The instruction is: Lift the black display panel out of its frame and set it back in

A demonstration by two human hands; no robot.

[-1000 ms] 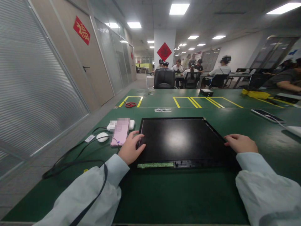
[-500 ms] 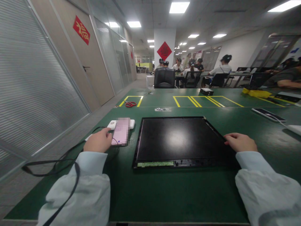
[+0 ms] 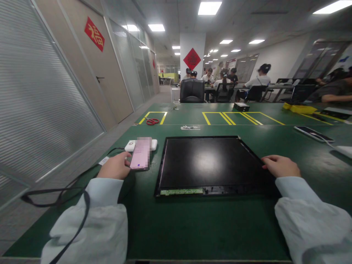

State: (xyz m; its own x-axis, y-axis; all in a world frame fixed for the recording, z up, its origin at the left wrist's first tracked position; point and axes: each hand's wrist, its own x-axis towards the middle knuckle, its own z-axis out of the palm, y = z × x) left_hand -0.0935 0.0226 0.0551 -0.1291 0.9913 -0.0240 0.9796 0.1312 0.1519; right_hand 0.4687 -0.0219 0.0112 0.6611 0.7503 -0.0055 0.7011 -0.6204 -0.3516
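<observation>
A black flat screen panel [image 3: 203,161] lies on the green table, with a green circuit strip [image 3: 181,191] along its near edge. At the panel's right edge, my right hand [image 3: 282,165] has its fingers closed on the rim. My left hand [image 3: 114,166] is curled beside the lower left edge of a pink-screened phone [image 3: 140,154]; what its fingers hold, if anything, is hidden. The phone rests partly over a white device [image 3: 130,145]. A black cord [image 3: 79,178] with a white tag [image 3: 104,161] runs past my left hand.
Red-handled scissors [image 3: 152,121] lie at the back left, near yellow tape lines. Small white scraps [image 3: 190,128] are behind the panel. At right are another phone [image 3: 313,134] with a cable and a yellow object [image 3: 299,108]. A black box [image 3: 241,106] stands at the back.
My left hand has drawn slightly down, its index finger now lower beside the phone. A thin dark cord across the phone's lower part no longer shows. My right hand keeps its place.
</observation>
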